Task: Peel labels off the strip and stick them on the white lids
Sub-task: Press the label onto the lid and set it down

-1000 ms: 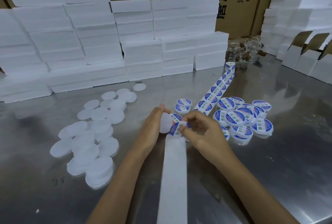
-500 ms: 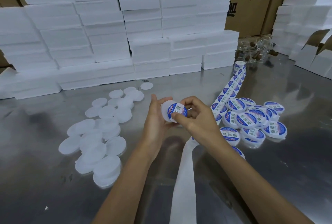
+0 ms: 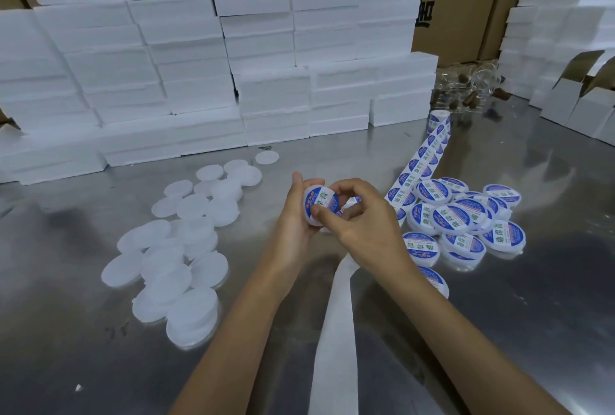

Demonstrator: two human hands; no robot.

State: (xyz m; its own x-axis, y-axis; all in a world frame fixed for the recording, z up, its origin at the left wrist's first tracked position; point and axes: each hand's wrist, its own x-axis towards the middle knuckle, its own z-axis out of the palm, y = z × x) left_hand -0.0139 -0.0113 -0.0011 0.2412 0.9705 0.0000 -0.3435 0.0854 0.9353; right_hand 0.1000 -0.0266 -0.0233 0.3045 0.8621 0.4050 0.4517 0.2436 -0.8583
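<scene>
**Desk:** Since a second ago, what has moved?

**Photographer:** Both hands have risen off the strip; the blue-and-white label [image 3: 322, 204], then half-peeled over the bare backing paper [image 3: 336, 331], now sits on a white lid [image 3: 314, 220] held above the steel table [image 3: 499, 331].

**Desk:** Who holds what?

**Photographer:** Left hand [image 3: 296, 218] cups the lid, fingers curled round its rim. Right hand [image 3: 362, 218] has fingers bent, thumb pressed on the label's lower edge; its fingertips pinch the lid's far side.

**Desk:** How does the lid look?

**Photographer:** Round, shallow, milky-white plastic, the label nearly covering its face.

**Desk:** And how would it handle?

**Photographer:** Light and fairly stiff, I'd judge, slick at the rim. Best held by the edge, leaving the top free for smoothing. The label is thin and tacky, likely to crease if pressed unevenly.

**Desk:** The rest?

**Photographer:** Blank lids [image 3: 179, 248] lie heaped to the left, finished lids [image 3: 459, 218] to the right, beside the label strip [image 3: 429, 155] running back to its roll [image 3: 438, 120]. Foam blocks [image 3: 199, 65] are stacked behind.
</scene>
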